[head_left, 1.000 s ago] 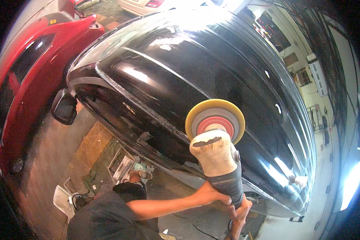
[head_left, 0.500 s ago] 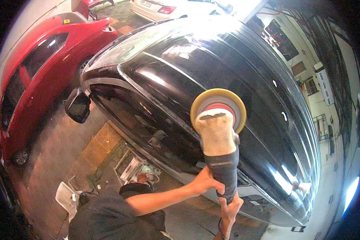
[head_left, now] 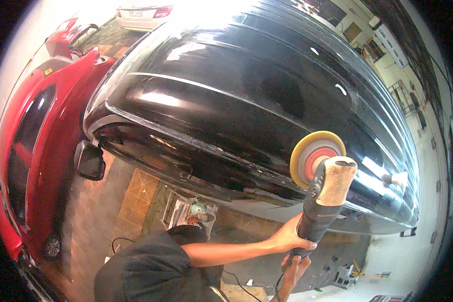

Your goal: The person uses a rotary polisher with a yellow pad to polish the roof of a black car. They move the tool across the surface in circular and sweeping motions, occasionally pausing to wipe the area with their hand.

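Both of my hands hold a polisher (head_left: 319, 224) with a dark body and a pale, worn cover over its head. My left hand (head_left: 287, 235) wraps round the middle of the body. Below it, my right hand (head_left: 298, 268) closes round the rear end, where a dark cord (head_left: 279, 283) hangs down. The round yellow pad (head_left: 298, 153), with a red and grey backing, lies over the near side of a glossy black car roof (head_left: 221, 108). Its underside is hidden, so contact cannot be seen. Pale smears run along the roof's near edge.
A white-tipped stub (head_left: 398, 178) stands up from the roof at the right. The side mirror (head_left: 89, 161) juts out at the left. Beyond are a red car (head_left: 50, 136) and a white car (head_left: 141, 19). A small rack (head_left: 176, 214) stands on the floor below the roof's edge.
My hands have carried the polisher rightward along the roof, toward the white-tipped stub. The whole view has shifted, with the roof filling more of it. Both hands keep their grip.
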`<action>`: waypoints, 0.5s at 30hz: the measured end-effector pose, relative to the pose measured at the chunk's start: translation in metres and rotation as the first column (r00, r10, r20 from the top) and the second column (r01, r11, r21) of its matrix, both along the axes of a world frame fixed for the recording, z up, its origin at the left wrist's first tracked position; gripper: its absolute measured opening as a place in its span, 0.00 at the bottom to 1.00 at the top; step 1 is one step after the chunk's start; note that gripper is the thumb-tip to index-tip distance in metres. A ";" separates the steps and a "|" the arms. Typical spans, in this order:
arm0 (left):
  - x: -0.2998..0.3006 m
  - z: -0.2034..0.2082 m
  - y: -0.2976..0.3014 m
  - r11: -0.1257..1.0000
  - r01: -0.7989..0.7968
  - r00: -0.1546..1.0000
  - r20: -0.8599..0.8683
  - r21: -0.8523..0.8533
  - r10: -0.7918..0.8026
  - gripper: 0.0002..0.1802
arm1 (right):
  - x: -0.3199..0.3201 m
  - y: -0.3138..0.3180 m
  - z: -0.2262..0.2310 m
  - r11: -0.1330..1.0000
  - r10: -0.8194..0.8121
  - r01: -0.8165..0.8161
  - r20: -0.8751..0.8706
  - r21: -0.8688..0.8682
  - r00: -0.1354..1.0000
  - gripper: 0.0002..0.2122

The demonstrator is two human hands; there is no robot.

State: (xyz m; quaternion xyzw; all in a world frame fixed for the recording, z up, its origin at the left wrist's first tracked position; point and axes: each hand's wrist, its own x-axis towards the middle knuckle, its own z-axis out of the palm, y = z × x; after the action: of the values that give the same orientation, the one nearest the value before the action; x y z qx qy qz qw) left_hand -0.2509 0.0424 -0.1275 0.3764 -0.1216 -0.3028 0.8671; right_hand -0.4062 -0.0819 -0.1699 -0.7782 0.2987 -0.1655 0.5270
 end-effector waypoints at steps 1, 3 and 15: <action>-0.003 -0.003 -0.008 1.000 -0.003 1.000 0.017 -0.020 0.003 0.53 | -0.004 -0.004 0.001 0.999 0.015 -0.014 -0.019 0.031 1.000 0.43; -0.006 -0.014 -0.014 1.000 -0.018 1.000 0.016 0.017 0.018 0.53 | -0.008 -0.002 -0.003 0.998 0.036 -0.035 -0.012 0.058 0.999 0.43; 0.017 -0.060 0.067 0.986 -0.166 0.985 0.058 0.033 0.164 0.35 | 0.054 0.043 -0.071 0.931 0.363 -0.360 0.052 -0.067 0.930 0.40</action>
State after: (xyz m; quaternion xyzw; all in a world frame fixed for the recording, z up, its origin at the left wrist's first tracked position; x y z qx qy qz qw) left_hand -0.2343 0.1094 -0.1876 0.4095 -0.1080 -0.2216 0.8784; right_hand -0.3525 -0.0394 -0.2408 -0.8287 0.1287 -0.0987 0.5357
